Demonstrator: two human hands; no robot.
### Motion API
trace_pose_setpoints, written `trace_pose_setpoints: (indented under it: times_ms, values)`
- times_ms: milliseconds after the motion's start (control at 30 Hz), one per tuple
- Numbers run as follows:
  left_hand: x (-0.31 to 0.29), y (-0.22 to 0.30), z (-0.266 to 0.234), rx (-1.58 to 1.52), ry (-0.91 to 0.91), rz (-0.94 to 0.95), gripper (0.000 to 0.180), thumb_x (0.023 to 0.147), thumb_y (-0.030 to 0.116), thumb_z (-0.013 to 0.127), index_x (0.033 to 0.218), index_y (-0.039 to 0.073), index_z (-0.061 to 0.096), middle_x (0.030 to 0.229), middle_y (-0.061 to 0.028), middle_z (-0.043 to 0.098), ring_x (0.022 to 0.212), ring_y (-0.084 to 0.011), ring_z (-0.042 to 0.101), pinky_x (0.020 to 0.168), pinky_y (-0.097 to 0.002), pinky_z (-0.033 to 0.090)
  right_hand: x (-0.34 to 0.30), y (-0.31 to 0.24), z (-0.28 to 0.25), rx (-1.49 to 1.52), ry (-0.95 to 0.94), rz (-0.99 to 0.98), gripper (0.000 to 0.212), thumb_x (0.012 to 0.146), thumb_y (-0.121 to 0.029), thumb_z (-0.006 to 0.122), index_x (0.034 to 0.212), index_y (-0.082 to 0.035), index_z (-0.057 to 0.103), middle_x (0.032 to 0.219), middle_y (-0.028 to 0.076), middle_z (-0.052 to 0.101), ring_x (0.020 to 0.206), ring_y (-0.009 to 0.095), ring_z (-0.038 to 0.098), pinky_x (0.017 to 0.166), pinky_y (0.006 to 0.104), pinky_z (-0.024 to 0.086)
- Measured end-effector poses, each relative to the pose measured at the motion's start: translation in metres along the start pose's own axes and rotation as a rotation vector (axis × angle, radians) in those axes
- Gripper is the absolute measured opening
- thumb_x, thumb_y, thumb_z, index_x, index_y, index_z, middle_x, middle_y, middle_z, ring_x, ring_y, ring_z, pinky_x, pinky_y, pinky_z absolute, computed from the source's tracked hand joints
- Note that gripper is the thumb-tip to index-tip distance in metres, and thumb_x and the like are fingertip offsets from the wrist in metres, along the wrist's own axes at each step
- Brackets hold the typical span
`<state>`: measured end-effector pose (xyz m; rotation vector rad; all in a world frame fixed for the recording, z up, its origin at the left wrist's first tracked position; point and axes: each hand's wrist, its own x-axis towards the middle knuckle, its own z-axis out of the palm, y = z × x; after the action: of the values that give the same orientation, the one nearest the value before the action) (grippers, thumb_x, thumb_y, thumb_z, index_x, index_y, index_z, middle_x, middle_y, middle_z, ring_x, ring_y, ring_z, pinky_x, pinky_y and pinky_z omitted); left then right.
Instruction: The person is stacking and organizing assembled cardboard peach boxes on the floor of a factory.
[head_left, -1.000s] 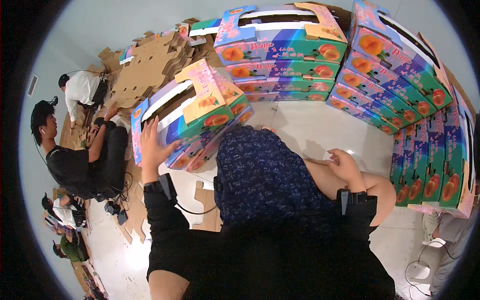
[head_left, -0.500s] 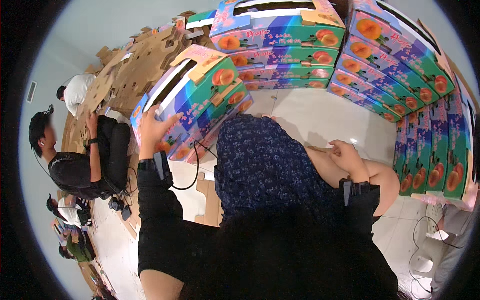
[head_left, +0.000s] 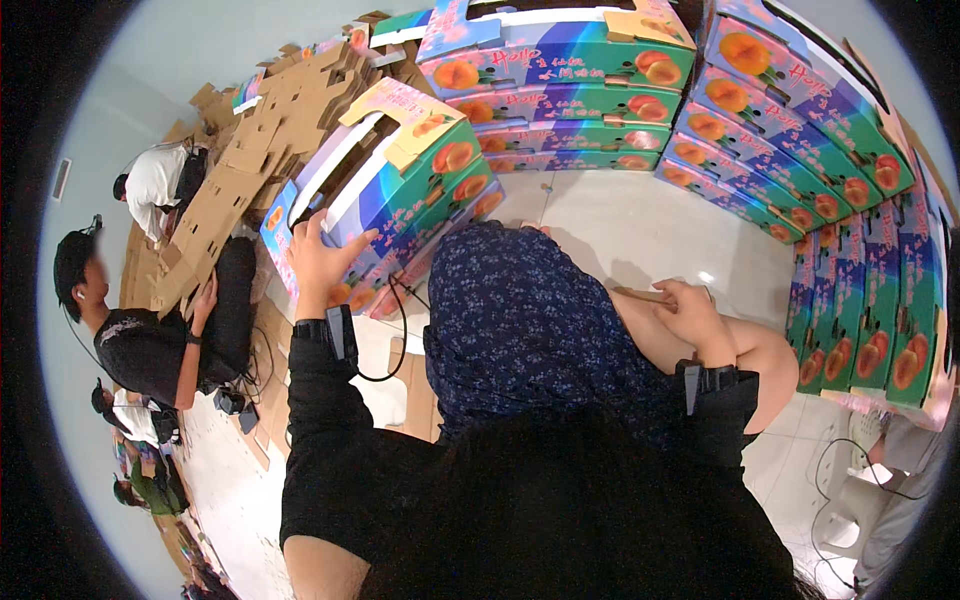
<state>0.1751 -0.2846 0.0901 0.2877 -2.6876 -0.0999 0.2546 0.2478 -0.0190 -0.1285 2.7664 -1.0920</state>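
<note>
A printed cardboard fruit box (head_left: pixel 400 165) in blue, green and pink tops a short stack to the left of my knees. My left hand (head_left: pixel 322 262) grips its near corner, fingers over the upper edge and thumb spread along the printed side. My right hand (head_left: pixel 692 315) rests on my bare right thigh, fingers curled. A thin brownish strip (head_left: pixel 645 295) shows by its fingertips; what it is I cannot make out. Dark patterned fabric (head_left: pixel 520 330) covers my lap. A black cable (head_left: pixel 402 345) loops beside the box stack.
Matching boxes stand stacked ahead (head_left: pixel 560 70), at the far right (head_left: pixel 790 120) and on the right (head_left: pixel 870 300). Brown flat cardboard (head_left: pixel 290 110) is piled at the far left. A person in black (head_left: pixel 150 345) sits left, a hand on cardboard; others are beyond.
My left hand has shifted slightly right along the box. The right fingers have curled further. The person in black now has cardboard in front of them.
</note>
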Motion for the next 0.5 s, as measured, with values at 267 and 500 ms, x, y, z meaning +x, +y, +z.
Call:
trace_pose_setpoints:
  times_ms: [267,500]
  values:
    - [-0.004,-0.002,-0.002,-0.041,0.028,0.042,0.082,0.055,0.058,0.083,0.115,0.006,0.061,0.108,-0.0183,0.057,0.106,-0.0356,0.054,0.092,-0.0451,0.042,-0.002,0.002,0.001,0.064,-0.013,0.044,0.039,0.077,-0.018,0.067,0.112,0.000,0.064,0.093,0.019,0.069,0.083,0.030,0.067,0.075,0.0355,0.052]
    - [-0.004,0.002,-0.008,-0.009,-0.032,0.049,0.081,0.061,0.056,0.080,0.121,0.006,0.058,0.115,-0.0213,0.055,0.110,-0.0377,0.052,0.095,-0.0459,0.040,0.000,-0.001,0.001,-0.016,-0.034,0.032,0.040,0.076,-0.020,0.066,0.112,-0.002,0.064,0.093,0.018,0.069,0.083,0.032,0.066,0.076,0.0379,0.052]
